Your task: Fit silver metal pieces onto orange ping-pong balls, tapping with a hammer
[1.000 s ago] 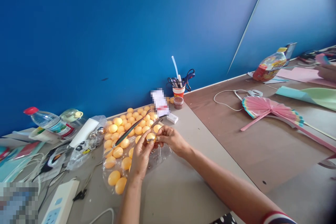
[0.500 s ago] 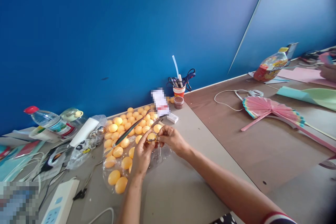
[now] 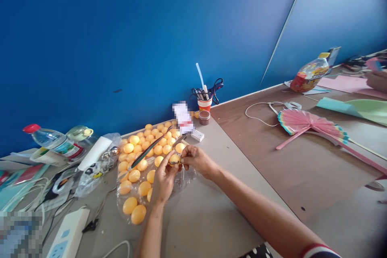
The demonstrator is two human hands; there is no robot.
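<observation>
Between the fingertips of my left hand (image 3: 162, 181) is a small orange ball (image 3: 174, 159) with a dark, silvery band across its front. My right hand (image 3: 198, 161) is closed in a pinch at the ball's right side; whatever lies between those fingertips is too small to make out. A clear plastic bag of several orange balls (image 3: 138, 214) spreads on the table just behind and left of my hands. Across the bag lies a long dark slim tool (image 3: 148, 152), perhaps tweezers. A small white box (image 3: 197, 135) sits behind my right hand.
Against the blue wall stand a paper cup of pens (image 3: 204, 105) and a small lidded tub (image 3: 204, 117). Left are a bottle (image 3: 57, 143), cables and a power strip (image 3: 68, 234). Rightward lie a pink paper fan (image 3: 305, 121), a juice bottle (image 3: 310, 74) and another person's hand (image 3: 376, 80).
The view has shifted slightly, so the table things sit a little further left. The ball has turned slightly in my fingers; both hands stay in nearly the same place.
</observation>
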